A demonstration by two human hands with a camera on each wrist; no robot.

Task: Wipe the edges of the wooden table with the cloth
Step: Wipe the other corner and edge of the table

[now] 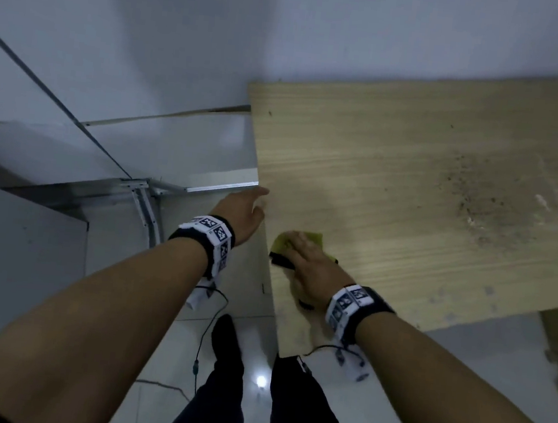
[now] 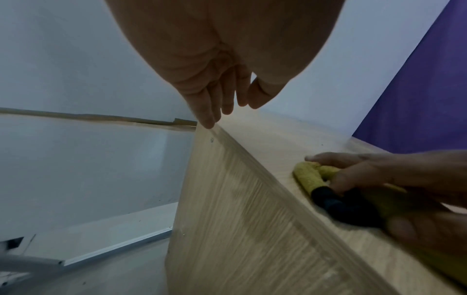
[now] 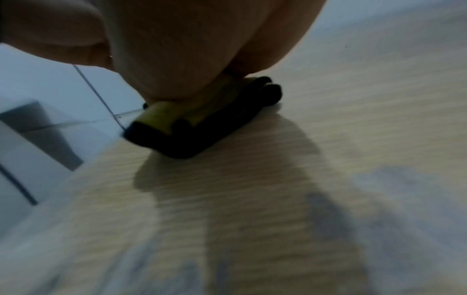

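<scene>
Yellow cloth (image 1: 296,244) with a dark border, folded into a thick pad, sits under the right hand (image 1: 312,270), close to the left side edge of the tabletop (image 1: 396,161). That hand lies flat with its fingers stretched across the pad, pressing it down rather than gripping it, though the right wrist view is too blurred to show the fingertips. From the left wrist camera the dark hem of the cloth lies just inside the edge strip, not over it. So my read is that the wipe is running along this side edge, and doing it well means letting the pad ride out over the lip, so that the narrow edge strip gets wiped as well as the top face.

A little farther along, the left hand (image 1: 243,212) holds nothing; its fingers are straight and loosely together, with the fingertips (image 2: 208,122) touching the same edge. It looks like a brace, and I'd judge it has to shift clear as the cloth travels toward it.

Beyond both hands lies a dark speckled smudge (image 1: 475,197) with pale streaks, well in from the edges, so likely not this job.
</scene>
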